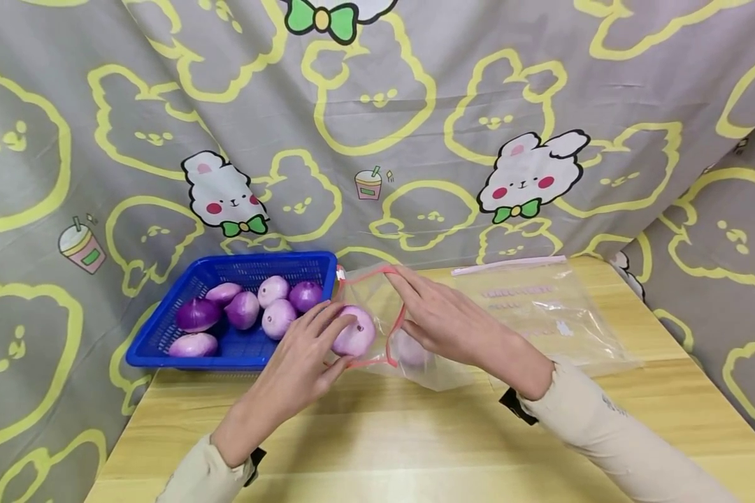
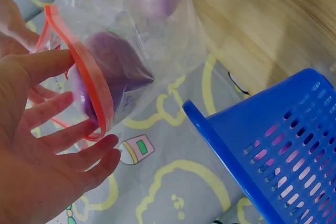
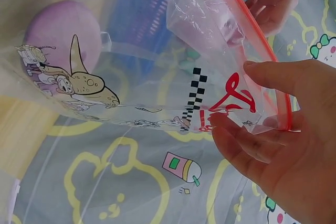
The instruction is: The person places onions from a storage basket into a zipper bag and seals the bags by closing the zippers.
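Note:
A purple onion [image 1: 355,331] sits at the mouth of a clear zip bag [image 1: 443,374] with a red zip edge. My left hand [image 1: 308,349] holds this onion, its fingertips on top and the thumb at the lower edge. In the left wrist view the onion [image 2: 113,66] shows through the plastic, and the thumb lies across the red strip [image 2: 86,69]. My right hand [image 1: 447,321] grips the bag's far edge, keeping the mouth spread; the right wrist view has fingers on both sides of the film. Deeper in the bag lies another onion [image 3: 68,40].
A blue plastic basket [image 1: 226,362] with several purple onions [image 1: 243,310] stands left of the bag. To the right, another clear zip bag [image 1: 541,314] with a pink zip lies flat on the wooden table [image 1: 403,447]. A patterned curtain [image 1: 403,91] hangs behind.

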`<state>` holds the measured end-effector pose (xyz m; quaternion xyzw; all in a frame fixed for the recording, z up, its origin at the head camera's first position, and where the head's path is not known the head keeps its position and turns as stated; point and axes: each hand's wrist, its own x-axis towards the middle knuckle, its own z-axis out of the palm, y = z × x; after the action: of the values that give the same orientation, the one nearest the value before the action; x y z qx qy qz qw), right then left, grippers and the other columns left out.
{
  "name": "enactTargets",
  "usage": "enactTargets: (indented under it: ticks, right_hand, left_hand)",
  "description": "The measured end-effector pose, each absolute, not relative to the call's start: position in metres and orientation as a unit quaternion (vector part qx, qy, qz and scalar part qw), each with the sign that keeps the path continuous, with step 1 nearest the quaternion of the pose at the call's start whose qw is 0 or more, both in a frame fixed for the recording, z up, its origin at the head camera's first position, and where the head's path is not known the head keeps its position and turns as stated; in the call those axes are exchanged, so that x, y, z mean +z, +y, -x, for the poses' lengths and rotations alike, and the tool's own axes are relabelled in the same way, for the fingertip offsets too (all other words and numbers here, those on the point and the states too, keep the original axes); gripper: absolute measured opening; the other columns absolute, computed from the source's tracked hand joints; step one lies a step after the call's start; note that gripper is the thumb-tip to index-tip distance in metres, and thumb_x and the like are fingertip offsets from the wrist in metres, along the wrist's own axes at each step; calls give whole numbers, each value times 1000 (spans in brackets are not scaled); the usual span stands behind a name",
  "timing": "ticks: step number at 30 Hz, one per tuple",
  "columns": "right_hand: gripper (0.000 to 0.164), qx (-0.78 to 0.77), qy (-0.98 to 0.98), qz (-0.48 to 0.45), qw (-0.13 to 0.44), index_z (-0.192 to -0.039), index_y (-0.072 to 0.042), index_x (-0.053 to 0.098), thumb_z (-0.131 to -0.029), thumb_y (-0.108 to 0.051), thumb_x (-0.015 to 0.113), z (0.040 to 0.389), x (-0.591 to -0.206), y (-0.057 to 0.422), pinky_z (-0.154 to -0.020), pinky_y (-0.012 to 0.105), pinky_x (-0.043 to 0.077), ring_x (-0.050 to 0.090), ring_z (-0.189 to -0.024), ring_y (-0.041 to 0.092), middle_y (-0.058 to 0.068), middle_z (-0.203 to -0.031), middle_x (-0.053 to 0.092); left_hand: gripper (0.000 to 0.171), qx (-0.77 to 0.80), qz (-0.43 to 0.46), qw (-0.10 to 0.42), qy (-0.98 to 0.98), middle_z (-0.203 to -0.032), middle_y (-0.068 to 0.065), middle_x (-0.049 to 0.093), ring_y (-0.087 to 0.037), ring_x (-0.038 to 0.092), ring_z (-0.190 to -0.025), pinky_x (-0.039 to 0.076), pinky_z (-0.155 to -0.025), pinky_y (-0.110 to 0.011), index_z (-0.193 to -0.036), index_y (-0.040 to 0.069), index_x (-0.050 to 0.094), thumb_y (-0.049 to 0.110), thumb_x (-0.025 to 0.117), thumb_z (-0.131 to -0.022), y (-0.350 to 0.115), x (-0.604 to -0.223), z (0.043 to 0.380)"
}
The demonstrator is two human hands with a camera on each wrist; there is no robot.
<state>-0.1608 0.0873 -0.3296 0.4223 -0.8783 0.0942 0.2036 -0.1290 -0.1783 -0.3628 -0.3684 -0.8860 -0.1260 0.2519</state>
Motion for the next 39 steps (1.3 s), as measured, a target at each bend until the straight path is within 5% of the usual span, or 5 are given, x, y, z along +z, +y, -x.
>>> enactTargets:
  ticks: [12,21,39]
  right_hand:
    - [74,97,-878,-423,203,-148,8,34,-86,-7,70,162,-330,88,-100,39,49,54,-126,31,21,-153,39]
    - [74,100,-882,-418,196,-148,8,34,-87,-9,72,163,-330,88,-103,39,47,52,-129,32,22,-153,38]
    - [73,104,-881,-418,196,-147,10,35,-87,-8,71,164,-331,87,-106,41,44,46,-136,33,24,-153,38]
  left_hand:
    - [61,-125,359,227,-896,-145,-20,48,-35,43,-136,42,-103,-56,-128,9,60,25,87,-76,-179,-362,127]
    - [44,-138,373,228,-889,-141,-15,55,-36,46,-135,39,-106,-56,-122,6,65,15,81,-81,-181,-362,124]
    - [29,-230,355,280,-862,-132,-13,60,-28,54,-123,39,-107,-36,-116,5,67,1,68,-87,-200,-358,122]
